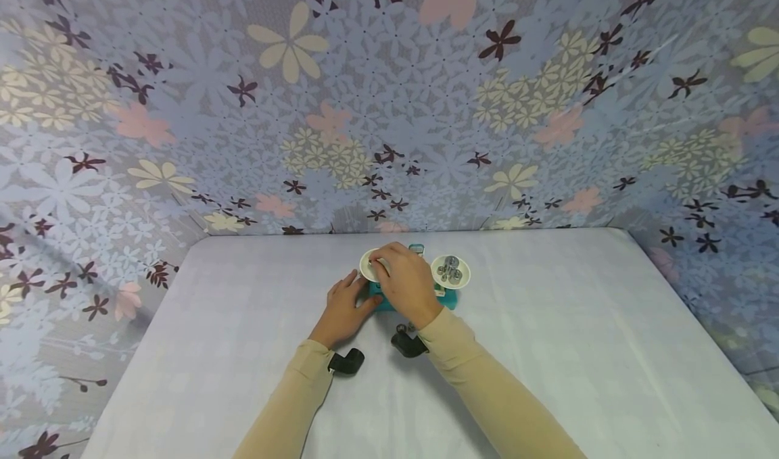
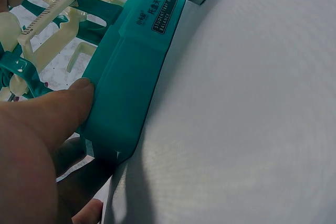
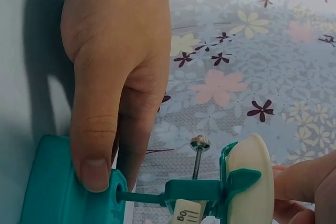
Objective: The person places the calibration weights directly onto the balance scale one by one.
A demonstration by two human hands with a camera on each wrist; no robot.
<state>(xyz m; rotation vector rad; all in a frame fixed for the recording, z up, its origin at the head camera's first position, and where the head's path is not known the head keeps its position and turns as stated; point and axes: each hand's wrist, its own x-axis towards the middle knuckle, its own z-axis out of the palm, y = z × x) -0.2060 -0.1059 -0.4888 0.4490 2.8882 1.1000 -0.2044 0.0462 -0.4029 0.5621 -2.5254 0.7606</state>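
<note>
A teal balance (image 1: 449,300) with two white pans stands on the table. My left hand (image 1: 343,310) grips the left end of its base, thumb (image 2: 81,95) on the front face and fingers round the end. Over the left pan (image 1: 365,270), my right hand (image 1: 406,280) has its fingertips together, pinching a small shiny piece mostly hidden by them; I cannot tell its kind. Several silver metal weights (image 1: 452,270) sit in the right pan (image 1: 465,276). The right wrist view shows the left pan (image 3: 252,182) from the side, right fingers (image 3: 294,184) just beyond its rim.
White cloth covers the table (image 1: 578,351), with flowered fabric (image 1: 389,107) hanging behind and at both sides. Small metal weights (image 1: 401,328) lie before the balance, partly behind the right wrist's black camera (image 1: 408,345). Another black camera (image 1: 347,362) is on the left wrist.
</note>
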